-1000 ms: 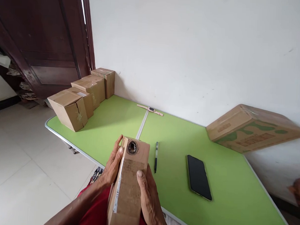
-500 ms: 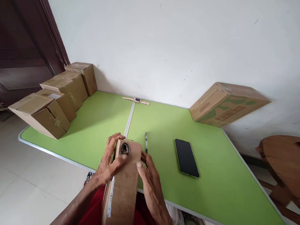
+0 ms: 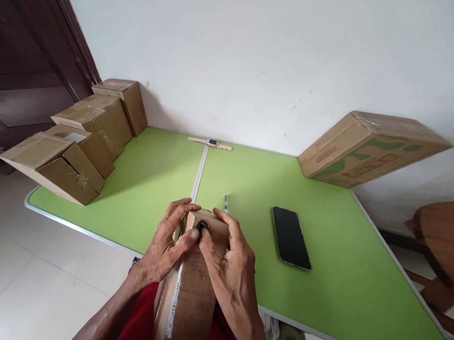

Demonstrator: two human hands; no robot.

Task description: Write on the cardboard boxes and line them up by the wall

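- A deep red garment [image 3: 140,314] is showing low down between the forearms, in two patches; whether it is covering lap or torso is staying unclear.
- Its cloth is looking solid in colour, darkening in the shaded patch.
- The left forearm [image 3: 110,305] is appearing bare and slender.
- The left hand [image 3: 169,245] and right hand [image 3: 230,263] are going bare, their knuckles showing creases.
- The left thumbnail [image 3: 194,234] is looking short and rounded.

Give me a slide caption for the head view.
Left hand and right hand hold a long brown cardboard box, thumbs at its dark round hole, beside a green table.
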